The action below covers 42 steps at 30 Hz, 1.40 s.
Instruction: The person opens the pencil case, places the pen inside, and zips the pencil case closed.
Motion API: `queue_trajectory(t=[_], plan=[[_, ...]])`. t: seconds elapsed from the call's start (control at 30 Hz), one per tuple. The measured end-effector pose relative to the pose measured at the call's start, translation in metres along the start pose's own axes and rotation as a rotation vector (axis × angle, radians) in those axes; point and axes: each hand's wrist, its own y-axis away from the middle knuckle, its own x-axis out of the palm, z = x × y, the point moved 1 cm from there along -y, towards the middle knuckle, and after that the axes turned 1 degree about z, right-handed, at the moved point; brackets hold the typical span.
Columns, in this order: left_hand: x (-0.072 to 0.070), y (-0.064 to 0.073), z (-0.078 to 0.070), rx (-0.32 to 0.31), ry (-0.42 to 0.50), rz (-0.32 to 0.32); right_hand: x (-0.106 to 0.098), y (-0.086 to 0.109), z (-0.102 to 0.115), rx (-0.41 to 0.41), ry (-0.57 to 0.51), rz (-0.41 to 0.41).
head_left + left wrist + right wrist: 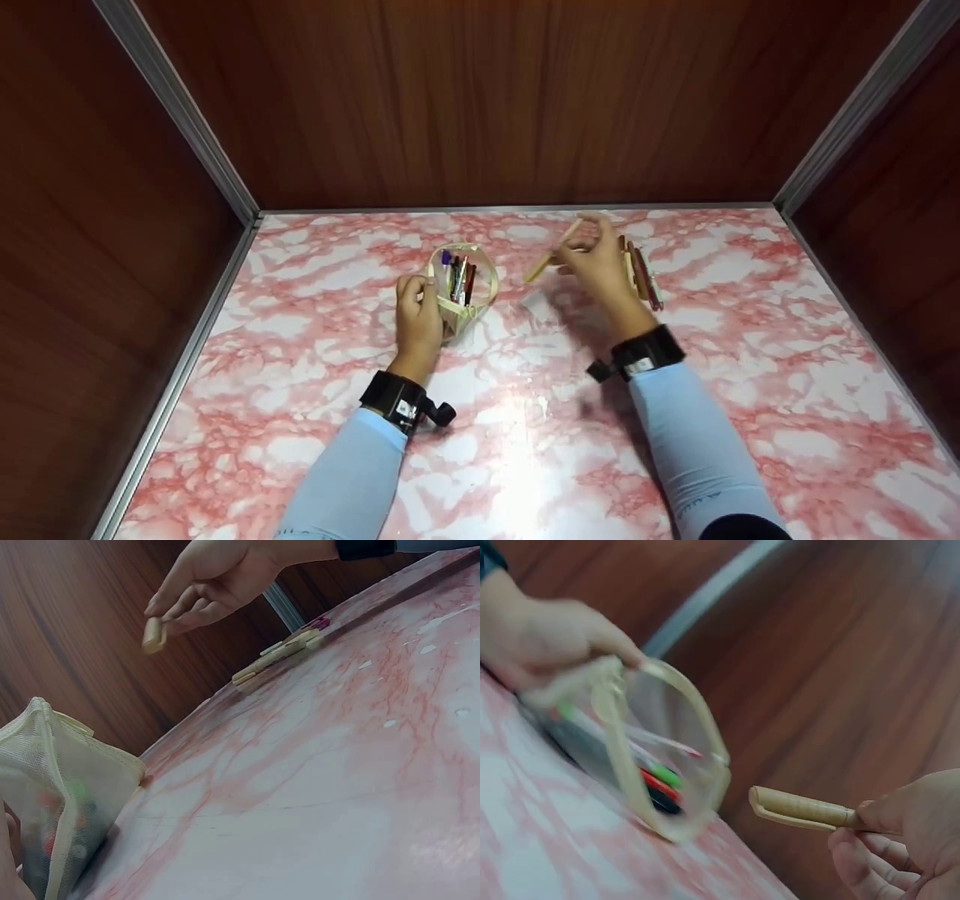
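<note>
My left hand (pixel 418 319) grips the near-left edge of a cream mesh pencil case (pixel 101 765), holding its mouth wide. Inside the case lie several pens (pixel 460 279), with purple, green and red parts showing. To the right, my right hand (pixel 602 271) pinches a tan capped pen (pixel 802 808) between thumb and fingers, raised above the table. The pen's capped end points toward the case's mouth, with a gap between them. In the left wrist view only a small part of the left hand shows at the lower left corner.
A row of several loose pens (pixel 646 281) lies on the table just right of my right hand. The red and white marbled table (pixel 517 375) is bounded by a brown wood-grain panel (pixel 495 105) behind and similar panels at both sides, with grey metal edging.
</note>
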Motion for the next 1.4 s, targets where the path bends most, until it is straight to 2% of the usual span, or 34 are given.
queue_trajectory(t=[0.23, 0.47, 0.6, 0.73, 0.83, 0.93, 1.17, 1.3, 1.4], plan=[[-0.001, 0.0, -0.001, 0.031, 0.011, -0.004, 0.061, 0.006, -0.014, 0.038, 0.03, 0.087], [-0.001, -0.001, -0.001, 0.015, 0.012, -0.004, 0.107, 0.015, -0.023, 0.084, 0.087, 0.209], [0.0, 0.0, -0.001, 0.016, 0.046, -0.005, 0.126, 0.016, -0.026, 0.04, 0.139, 0.272], [0.0, 0.0, 0.0, 0.026, 0.064, 0.007, 0.137, 0.017, -0.025, -0.054, 0.297, 0.288], [0.0, 0.0, 0.0, 0.043, 0.053, 0.003, 0.141, 0.017, -0.024, -0.094, 0.425, 0.285], [-0.001, -0.001, 0.001, 0.056, 0.04, 0.0, 0.144, 0.015, -0.024, -0.102, 0.484, 0.285], [-0.002, -0.001, 0.0, 0.066, -0.008, 0.001, 0.135, 0.014, -0.022, -0.084, 0.404, 0.271], [-0.002, 0.0, -0.001, 0.059, 0.002, 0.003, 0.113, 0.012, -0.021, 0.015, 0.33, 0.274], [-0.002, 0.0, -0.001, 0.046, 0.018, 0.001, 0.09, 0.008, -0.018, 0.048, 0.322, 0.273]])
